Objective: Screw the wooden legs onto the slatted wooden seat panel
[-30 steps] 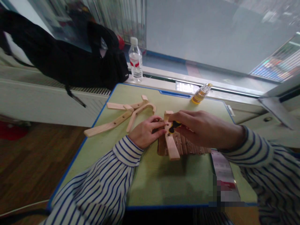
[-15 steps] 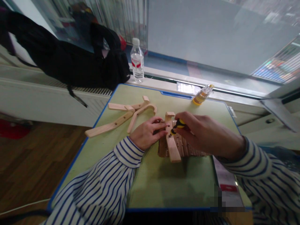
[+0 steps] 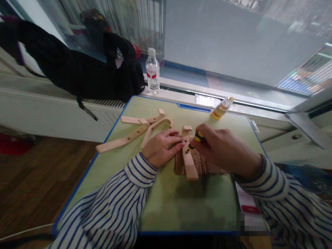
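Observation:
A pale wooden hook piece (image 3: pixel 191 168) with a curled-up far end and dark holes lies on a block of stacked corrugated cardboard (image 3: pixel 206 165). My left hand (image 3: pixel 159 149) steadies the hook piece from the left, thumb and fingertips against its edge. In my right hand (image 3: pixel 224 150) is a yellow-and-black screwdriver (image 3: pixel 199 136), tilted, its tip down at a dark screw or hole near the middle of the wood. The fingers wrap round the handle and hide part of it. Several similar wooden hook pieces (image 3: pixel 116 141) lie crossed to the left of my left hand.
The light green table (image 3: pixel 166 207) has a blue rim. At its back right leans a clear bottle with a yellow base (image 3: pixel 220 110). On the sill behind stand a water bottle (image 3: pixel 153 76) and a black bag (image 3: pixel 98 76). A white-and-red item (image 3: pixel 247 202) lies under my right forearm.
The view has shifted slightly. My right hand has turned a little with the screwdriver, its tip still at the wood. My left hand stays against the hook piece.

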A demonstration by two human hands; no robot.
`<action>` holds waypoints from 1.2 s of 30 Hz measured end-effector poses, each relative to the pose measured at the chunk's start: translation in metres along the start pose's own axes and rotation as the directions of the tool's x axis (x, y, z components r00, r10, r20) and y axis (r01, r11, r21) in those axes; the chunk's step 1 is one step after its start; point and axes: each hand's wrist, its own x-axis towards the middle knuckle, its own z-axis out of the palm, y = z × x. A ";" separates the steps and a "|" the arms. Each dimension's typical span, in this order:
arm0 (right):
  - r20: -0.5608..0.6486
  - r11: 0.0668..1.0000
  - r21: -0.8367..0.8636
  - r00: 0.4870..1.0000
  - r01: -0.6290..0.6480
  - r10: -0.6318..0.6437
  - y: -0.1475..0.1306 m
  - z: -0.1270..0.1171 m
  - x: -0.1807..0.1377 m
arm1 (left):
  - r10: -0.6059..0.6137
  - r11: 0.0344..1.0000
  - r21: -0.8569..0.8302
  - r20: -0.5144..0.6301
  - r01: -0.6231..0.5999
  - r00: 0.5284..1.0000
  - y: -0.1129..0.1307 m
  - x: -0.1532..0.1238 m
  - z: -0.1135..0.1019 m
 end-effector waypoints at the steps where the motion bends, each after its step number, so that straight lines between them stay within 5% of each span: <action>1: 0.006 1.000 -0.005 1.000 0.000 0.000 0.000 -0.002 0.000 | 0.032 0.999 -0.035 -0.044 -0.033 0.999 0.004 0.001 -0.001; 5: 0.031 0.999 -0.026 0.999 0.021 -0.020 -0.002 -0.006 0.001 | 0.110 0.973 -0.186 -0.158 -0.139 0.981 0.022 0.003 0.001; 11: 0.101 0.993 -0.107 0.994 0.041 -0.030 -0.005 -0.015 0.006 | -0.062 0.988 -0.150 -0.205 0.031 0.977 0.035 0.005 0.008; 21: 0.162 0.961 0.079 0.948 0.266 -0.275 0.006 -0.033 0.012 | -0.031 0.982 -0.188 -0.185 -0.004 0.982 0.028 0.005 0.008; 36: 0.111 0.978 0.014 0.972 0.209 -0.209 0.005 -0.013 0.005 | 0.046 0.976 -0.205 -0.107 -0.068 0.993 0.029 0.006 0.005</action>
